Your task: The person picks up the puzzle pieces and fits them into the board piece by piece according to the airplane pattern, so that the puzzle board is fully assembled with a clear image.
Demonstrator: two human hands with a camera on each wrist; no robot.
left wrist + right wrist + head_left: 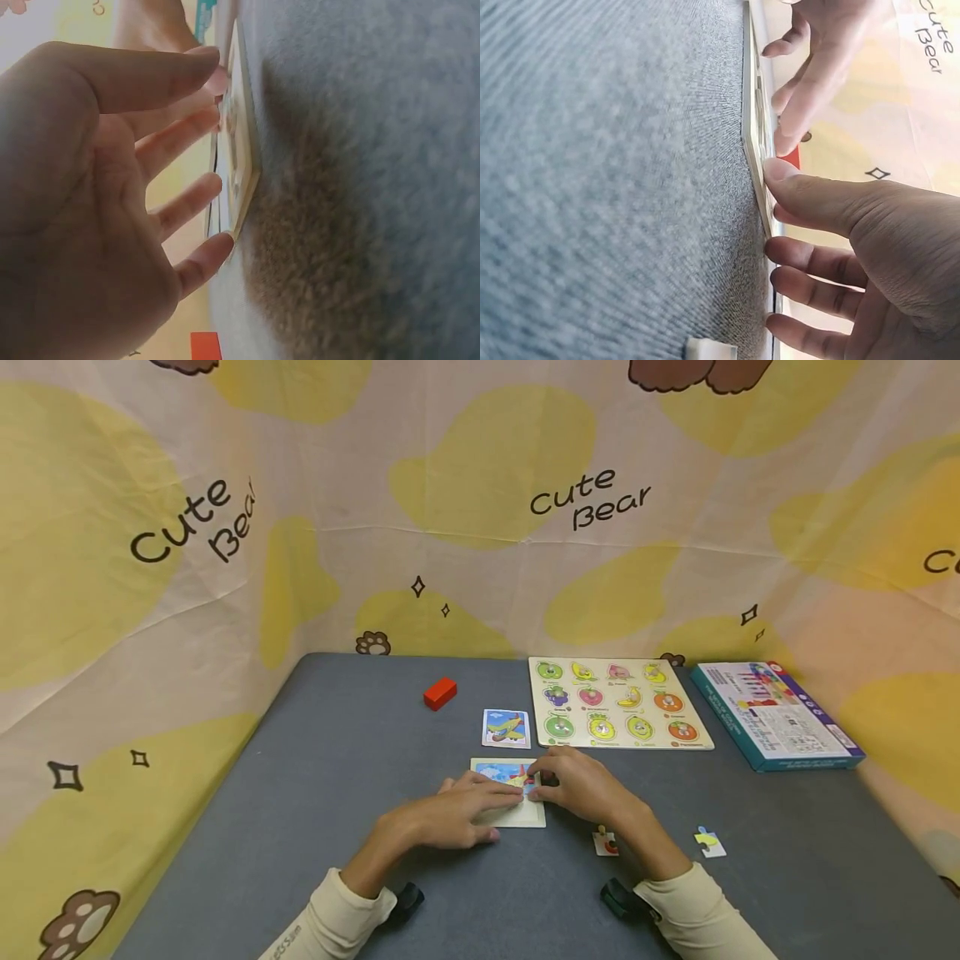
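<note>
A small cream puzzle tray (517, 817) lies flat on the grey table, with sky-blue picture puzzle pieces (495, 770) in its upper part. My left hand (457, 810) reaches over it from the left, straight fingertips resting on the picture. From the other side, my right hand (581, 783) pinches a puzzle piece (521, 777) at the tray's upper right, thumb and index finger on it; the fingers partly hide this piece. In the right wrist view, the right thumb (781, 169) touches the tray's top. Two loose puzzle pieces, one (605, 842) beside the right forearm, another (709, 842) farther right, lie on the table.
Just beyond the tray lies a picture card (506, 728) with a yellow plane. A red block (440, 693) sits back left. Behind, to the right, are a fruit picture board (622, 745) and a teal-edged box (780, 714). Printed cloth (480, 568) hangs around the table.
</note>
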